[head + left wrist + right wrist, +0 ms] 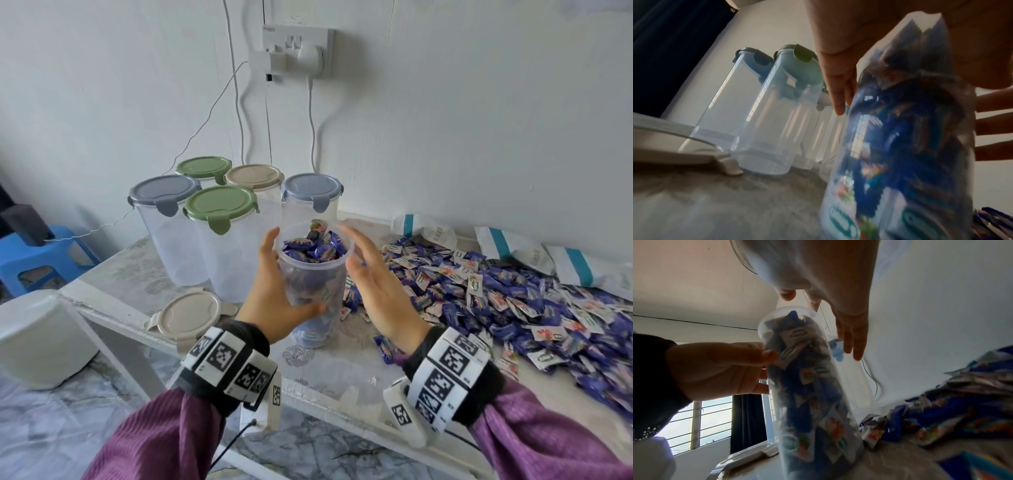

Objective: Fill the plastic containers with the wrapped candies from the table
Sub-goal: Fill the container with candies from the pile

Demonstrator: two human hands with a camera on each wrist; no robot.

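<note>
left hand (274,291) grips clear cylindrical container (313,274), crinkly candies (313,248) inside; right hand (380,287) flat, empty.

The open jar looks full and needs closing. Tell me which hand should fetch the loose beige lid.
Right, probably. The left hand grips the filled container, steadying it, while the right hand is open and holds nothing. The beige lid lies on the left side, so the right must reach across; otherwise swap grips.
</note>
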